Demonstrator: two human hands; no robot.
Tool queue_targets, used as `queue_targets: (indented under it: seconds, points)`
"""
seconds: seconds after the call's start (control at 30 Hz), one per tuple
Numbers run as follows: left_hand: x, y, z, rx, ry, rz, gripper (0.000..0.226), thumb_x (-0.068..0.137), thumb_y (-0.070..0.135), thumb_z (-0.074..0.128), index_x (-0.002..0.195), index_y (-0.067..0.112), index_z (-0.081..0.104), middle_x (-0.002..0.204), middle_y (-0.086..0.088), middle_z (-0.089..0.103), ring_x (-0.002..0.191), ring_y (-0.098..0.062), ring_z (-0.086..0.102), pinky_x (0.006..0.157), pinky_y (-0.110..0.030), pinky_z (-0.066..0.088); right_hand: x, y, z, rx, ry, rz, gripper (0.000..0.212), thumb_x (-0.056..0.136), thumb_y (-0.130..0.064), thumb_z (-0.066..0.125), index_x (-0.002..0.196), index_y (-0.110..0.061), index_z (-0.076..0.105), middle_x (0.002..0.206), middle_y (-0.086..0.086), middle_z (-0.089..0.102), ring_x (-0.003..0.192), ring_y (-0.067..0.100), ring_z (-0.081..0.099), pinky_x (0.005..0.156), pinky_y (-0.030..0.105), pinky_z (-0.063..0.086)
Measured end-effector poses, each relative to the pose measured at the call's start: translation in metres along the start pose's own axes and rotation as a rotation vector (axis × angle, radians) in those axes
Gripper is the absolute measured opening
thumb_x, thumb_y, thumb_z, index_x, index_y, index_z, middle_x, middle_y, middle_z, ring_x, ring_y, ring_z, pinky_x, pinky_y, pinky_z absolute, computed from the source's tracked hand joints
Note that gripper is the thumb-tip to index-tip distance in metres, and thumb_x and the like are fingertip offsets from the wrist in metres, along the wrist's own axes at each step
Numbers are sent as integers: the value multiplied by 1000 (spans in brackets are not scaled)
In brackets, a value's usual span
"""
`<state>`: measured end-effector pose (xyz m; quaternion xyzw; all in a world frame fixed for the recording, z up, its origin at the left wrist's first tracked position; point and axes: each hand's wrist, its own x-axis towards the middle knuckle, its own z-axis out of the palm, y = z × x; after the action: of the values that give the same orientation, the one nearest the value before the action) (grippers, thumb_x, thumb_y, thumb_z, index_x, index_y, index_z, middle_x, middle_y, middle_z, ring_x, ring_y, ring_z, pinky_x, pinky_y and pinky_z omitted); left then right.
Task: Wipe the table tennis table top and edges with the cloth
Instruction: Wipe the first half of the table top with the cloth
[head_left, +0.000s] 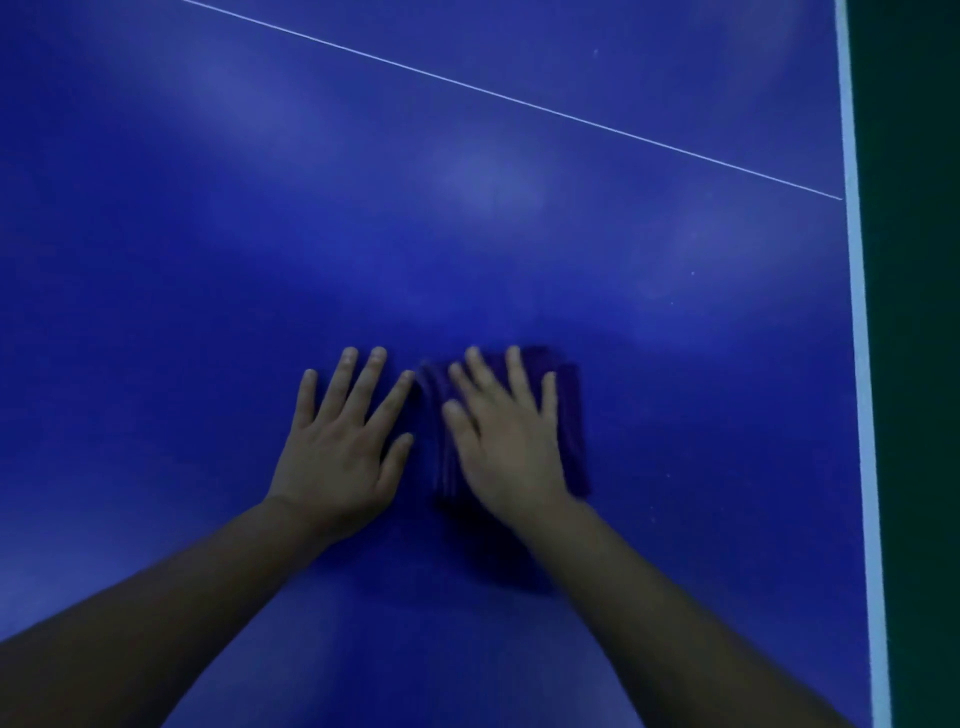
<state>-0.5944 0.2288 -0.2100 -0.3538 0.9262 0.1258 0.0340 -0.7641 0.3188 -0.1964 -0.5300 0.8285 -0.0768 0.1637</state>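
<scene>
Right hand (506, 441): flat, fingers spread, palm pressed on purple cloth (571, 431); image blurred there. Left hand (340, 447): flat, fingers apart, on bare blue table top (208, 234), just beside the cloth. Cloth lies well inside the white right edge stripe (862, 364), nearer it than the thin centre line (519, 101).

A dark green floor (914, 312) is showing as a tall strip down the right side of the view. It is lying flat and plain, with no markings or objects visible on it, and is looking deep in shade. The strip is widening slightly toward the top and narrowing toward the bottom right corner.
</scene>
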Motion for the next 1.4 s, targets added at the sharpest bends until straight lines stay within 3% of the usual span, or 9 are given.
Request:
queue_targets:
  seconds: [0.2,0.3,0.43,0.57,0.7,0.8,0.93,1.17,1.4]
  points:
    - [-21,-2,2,5,-15,-10,64,99,52,22,156,24,26,165,-6,16,153,-28,5,121,-57,8,-86,43,-2,-107,-135,-123,57,100,-58,27,152,-35,37,162,-14,23,153,22,14,120,56,12]
    - [-34,-1,4,7,-7,-8,63,99,52,22,156,24,27,165,-6,16,153,-28,5,121,-56,6,-58,56,-13,-104,-117,19,60,100,-59,17,155,-38,26,163,-21,6,154,18,0,121,52,-3]
    - [-48,1,8,2,-2,-20,63,100,52,20,157,23,25,165,-6,13,153,-27,2,121,-56,5,-13,18,-4,91,-24,196,53,106,-47,22,156,-31,28,164,-20,10,153,16,-6,119,53,-12]
    - [-58,8,11,-31,8,-30,64,99,49,24,156,21,27,164,-10,15,153,-29,4,120,-58,7,-73,-13,15,-2,-49,-3,59,102,-53,14,155,-31,31,164,-18,14,154,16,-3,119,49,-12]
    - [-79,1,15,-5,-19,12,64,99,52,21,156,23,25,165,-9,12,153,-27,0,121,-55,4,-135,20,13,-90,-114,-56,58,100,-56,23,151,-35,38,162,-18,18,153,21,11,121,54,5]
    - [-99,-4,17,4,-42,34,64,100,53,18,157,25,23,165,-7,9,153,-26,-3,121,-55,1,-120,34,7,-90,-116,83,61,99,-61,10,155,-41,22,161,-24,-1,154,20,-3,121,53,-6]
    - [-120,-4,19,0,-44,32,64,100,53,15,158,26,18,166,-7,5,153,-26,-7,122,-54,-3,-73,-9,19,-2,4,293,54,105,-52,16,157,-40,15,166,-19,1,153,24,-9,117,59,-10]
    - [-141,-3,25,12,-22,34,64,100,52,18,157,23,23,165,-11,13,153,-30,2,121,-56,4,-167,-34,42,-139,-53,-20,59,99,-57,20,153,-36,32,163,-14,21,153,27,10,119,60,4]
    - [-174,-13,24,7,-53,67,66,99,54,12,158,25,17,166,-7,8,153,-27,-4,122,-54,0,-141,6,16,132,25,308,49,106,-44,27,154,-31,34,162,-18,24,154,14,3,122,52,-4]
